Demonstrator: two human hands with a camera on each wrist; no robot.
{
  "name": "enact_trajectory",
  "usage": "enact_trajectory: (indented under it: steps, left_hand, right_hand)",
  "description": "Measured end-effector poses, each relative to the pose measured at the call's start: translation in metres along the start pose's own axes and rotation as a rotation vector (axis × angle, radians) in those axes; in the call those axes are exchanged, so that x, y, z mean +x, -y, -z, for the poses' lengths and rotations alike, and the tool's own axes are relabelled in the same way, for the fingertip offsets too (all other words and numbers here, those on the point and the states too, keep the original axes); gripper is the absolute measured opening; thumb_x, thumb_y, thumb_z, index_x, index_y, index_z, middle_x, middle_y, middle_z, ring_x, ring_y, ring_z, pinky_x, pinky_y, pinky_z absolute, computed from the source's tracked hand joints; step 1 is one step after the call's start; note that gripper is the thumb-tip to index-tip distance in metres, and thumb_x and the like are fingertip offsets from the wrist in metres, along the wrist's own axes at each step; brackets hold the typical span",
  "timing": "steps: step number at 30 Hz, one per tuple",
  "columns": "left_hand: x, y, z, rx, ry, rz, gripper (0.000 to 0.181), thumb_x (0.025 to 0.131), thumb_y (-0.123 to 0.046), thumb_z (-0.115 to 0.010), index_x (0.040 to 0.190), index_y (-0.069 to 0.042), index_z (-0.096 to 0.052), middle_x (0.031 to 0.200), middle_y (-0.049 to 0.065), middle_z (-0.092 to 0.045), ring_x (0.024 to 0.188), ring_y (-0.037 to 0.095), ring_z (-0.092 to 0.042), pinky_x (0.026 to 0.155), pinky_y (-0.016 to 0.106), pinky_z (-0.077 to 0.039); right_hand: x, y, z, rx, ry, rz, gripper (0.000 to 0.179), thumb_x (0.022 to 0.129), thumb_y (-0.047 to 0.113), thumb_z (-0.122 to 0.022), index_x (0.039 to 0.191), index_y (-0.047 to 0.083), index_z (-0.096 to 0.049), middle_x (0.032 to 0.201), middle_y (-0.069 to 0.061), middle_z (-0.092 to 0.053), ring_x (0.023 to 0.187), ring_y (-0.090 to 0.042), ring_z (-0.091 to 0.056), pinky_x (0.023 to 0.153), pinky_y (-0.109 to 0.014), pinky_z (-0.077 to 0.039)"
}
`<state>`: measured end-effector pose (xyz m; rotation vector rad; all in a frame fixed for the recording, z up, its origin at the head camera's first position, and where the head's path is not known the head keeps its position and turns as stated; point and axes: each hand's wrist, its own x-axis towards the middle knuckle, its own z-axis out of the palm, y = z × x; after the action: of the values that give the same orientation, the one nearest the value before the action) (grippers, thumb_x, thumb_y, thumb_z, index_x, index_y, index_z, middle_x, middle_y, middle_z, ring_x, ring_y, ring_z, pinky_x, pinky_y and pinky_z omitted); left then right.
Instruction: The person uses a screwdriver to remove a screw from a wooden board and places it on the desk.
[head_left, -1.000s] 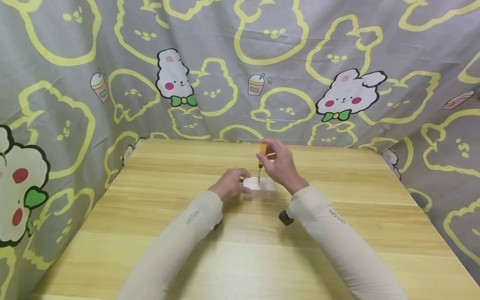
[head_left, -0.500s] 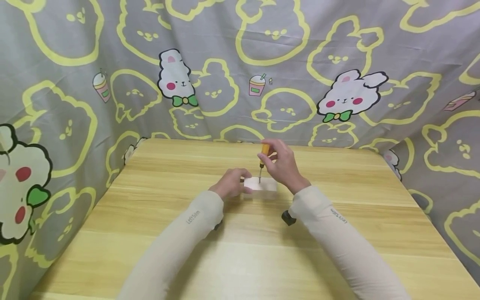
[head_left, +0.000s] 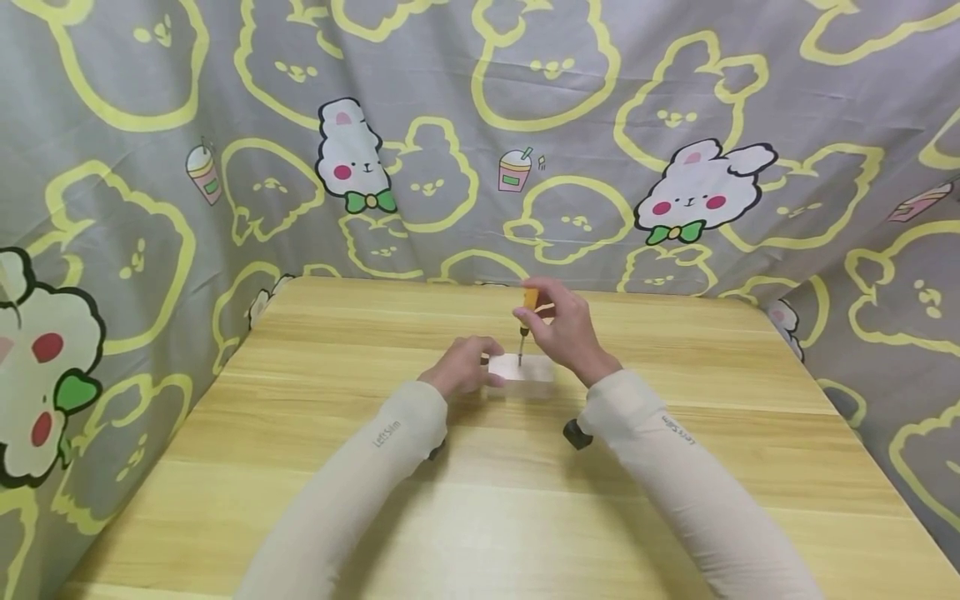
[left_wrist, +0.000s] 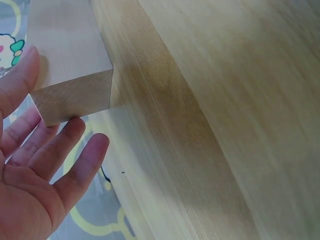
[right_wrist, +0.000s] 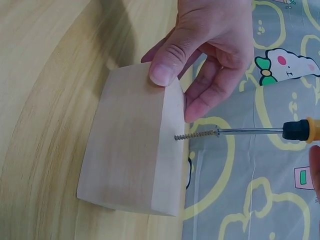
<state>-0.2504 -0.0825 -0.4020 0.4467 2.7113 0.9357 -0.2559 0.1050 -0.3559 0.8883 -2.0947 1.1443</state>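
A pale rectangular wooden block (right_wrist: 125, 140) rests on the wooden table. At its left end my left hand (head_left: 465, 367) grips it, thumb on one side and fingers on the other; the little finger stands off the block in the left wrist view. My right hand (head_left: 568, 333) holds a screwdriver (head_left: 528, 298) by its yellow handle from above, shaft pointing down. In the right wrist view a threaded screw (right_wrist: 195, 135) stands in the block's narrow upper face, most of its length exposed. The screwdriver's tip meets the screw's head, in line with it.
The light wood tabletop (head_left: 450, 517) reaches forward to a grey curtain (head_left: 450, 83) with yellow outlines and rabbits, which also hangs along both sides. A black device (head_left: 577, 433) sits under the right wrist.
The fingers of my right hand have shifted slightly on the screwdriver's handle. My left hand and the block hold their place; the head view has moved a little.
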Motion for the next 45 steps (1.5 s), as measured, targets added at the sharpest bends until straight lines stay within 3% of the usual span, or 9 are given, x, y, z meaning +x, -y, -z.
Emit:
enact_trajectory:
  steps: [6, 15, 26, 31, 38, 45]
  left_hand:
    - [0.0023, -0.0016, 0.0009, 0.008, -0.004, 0.002, 0.056, 0.078, -0.024, -0.082, 0.127, -0.008, -0.061, 0.132, 0.007, -0.059, 0.126, 0.026, -0.050, 0.108, 0.040, -0.038]
    - [0.0025, -0.0016, 0.0008, 0.015, 0.000, 0.017, 0.056, 0.077, -0.024, -0.082, 0.127, -0.009, -0.061, 0.132, 0.007, -0.059, 0.126, 0.026, -0.050, 0.108, 0.041, -0.038]
    - [0.0020, 0.0002, -0.0017, 0.005, 0.004, 0.044, 0.056, 0.078, -0.025, -0.081, 0.128, -0.011, -0.061, 0.134, 0.006, -0.058, 0.127, 0.025, -0.049, 0.108, 0.041, -0.038]
    - [0.0017, 0.0004, -0.0024, 0.007, 0.000, 0.044, 0.056, 0.078, -0.025, -0.081, 0.128, -0.011, -0.060, 0.134, 0.006, -0.058, 0.127, 0.025, -0.049, 0.108, 0.041, -0.038]
    - [0.0015, 0.0008, -0.0021, -0.003, 0.003, 0.029, 0.053, 0.079, -0.024, -0.081, 0.127, -0.010, -0.061, 0.133, 0.006, -0.058, 0.121, 0.025, -0.054, 0.104, 0.039, -0.042]
    - [0.0015, 0.0003, -0.0017, 0.012, 0.003, 0.018, 0.053, 0.079, -0.025, -0.081, 0.127, -0.010, -0.061, 0.132, 0.006, -0.059, 0.123, 0.024, -0.052, 0.105, 0.039, -0.042]
  right_hand:
    - [0.0010, -0.0004, 0.0006, -0.034, -0.024, 0.002, 0.031, 0.085, -0.003, -0.072, 0.112, -0.003, -0.056, 0.087, -0.015, -0.063, 0.076, -0.027, -0.066, 0.062, -0.034, -0.059]
    - [0.0001, 0.0021, 0.0025, -0.004, 0.026, -0.058, 0.039, 0.088, 0.000, -0.069, 0.117, -0.001, -0.044, 0.098, -0.020, -0.066, 0.082, -0.030, -0.068, 0.066, -0.039, -0.060]
    - [-0.0016, -0.0024, 0.0016, 0.012, 0.017, 0.013, 0.035, 0.085, -0.004, -0.067, 0.117, -0.003, -0.052, 0.090, -0.018, -0.063, 0.080, -0.031, -0.067, 0.062, -0.038, -0.060]
    - [-0.0015, -0.0018, 0.0014, 0.017, 0.011, 0.010, 0.033, 0.085, -0.004, -0.066, 0.116, -0.002, -0.055, 0.091, -0.017, -0.060, 0.078, -0.031, -0.064, 0.060, -0.042, -0.059]
    - [-0.0012, -0.0007, 0.0006, -0.023, -0.004, 0.027, 0.035, 0.085, 0.001, -0.072, 0.116, -0.002, -0.056, 0.085, -0.015, -0.058, 0.073, -0.025, -0.062, 0.059, -0.037, -0.059]
    - [-0.0019, -0.0019, 0.0000, -0.011, 0.009, 0.019, 0.036, 0.087, -0.001, -0.067, 0.121, -0.001, -0.054, 0.093, -0.016, -0.061, 0.077, -0.027, -0.067, 0.062, -0.039, -0.060]
